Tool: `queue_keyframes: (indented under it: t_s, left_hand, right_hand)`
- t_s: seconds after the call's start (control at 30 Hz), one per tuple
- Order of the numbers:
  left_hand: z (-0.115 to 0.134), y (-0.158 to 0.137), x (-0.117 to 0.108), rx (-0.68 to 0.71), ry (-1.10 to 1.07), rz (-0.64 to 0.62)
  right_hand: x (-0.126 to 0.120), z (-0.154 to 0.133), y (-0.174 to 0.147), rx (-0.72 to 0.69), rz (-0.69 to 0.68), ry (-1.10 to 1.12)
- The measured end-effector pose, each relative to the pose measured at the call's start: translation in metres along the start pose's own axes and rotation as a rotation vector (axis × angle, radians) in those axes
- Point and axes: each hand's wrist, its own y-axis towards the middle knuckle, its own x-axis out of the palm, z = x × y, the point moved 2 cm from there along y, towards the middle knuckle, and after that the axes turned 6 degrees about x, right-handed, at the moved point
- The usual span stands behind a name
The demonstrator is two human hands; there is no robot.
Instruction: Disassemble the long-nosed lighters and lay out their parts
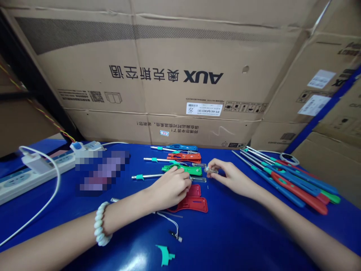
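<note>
My right hand pinches a small clear plastic lighter tank between thumb and fingertips, above the middle of the table. My left hand, with a bead bracelet at its wrist, is closed over the opened lighter parts, and its fingertips are hidden. Partly under it lie red lighter handle halves. A green handle half and another clear tank lie beside it. Further back are an orange-red handle half and a blue one, with metal tubes pointing left.
Several long-necked lighters lie piled at right. A teal plastic piece and a small black part with white wires lie in front. Power strips run along the left; a large cardboard sheet stands behind the blue table.
</note>
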Motion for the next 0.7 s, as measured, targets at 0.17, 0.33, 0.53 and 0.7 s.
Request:
queue_keyframes:
  t_s: [0.17,0.33,0.53,0.7]
  left_hand:
    - [0.000,-0.001,-0.004,0.021,0.007,-0.018]
    - [-0.007,-0.008,-0.006,0.019,-0.020,0.013]
    - [-0.013,-0.017,-0.010,0.032,-0.077,-0.018]
    - [-0.016,-0.024,-0.014,0.017,-0.091,-0.044]
  right_hand:
    - [0.010,0.009,-0.003,0.022,-0.126,-0.242]
    - [0.012,0.007,-0.004,-0.008,-0.196,-0.430]
    - [0.014,0.010,-0.001,-0.098,-0.244,-0.398]
    - [0.018,0.016,0.001,-0.101,-0.249,-0.440]
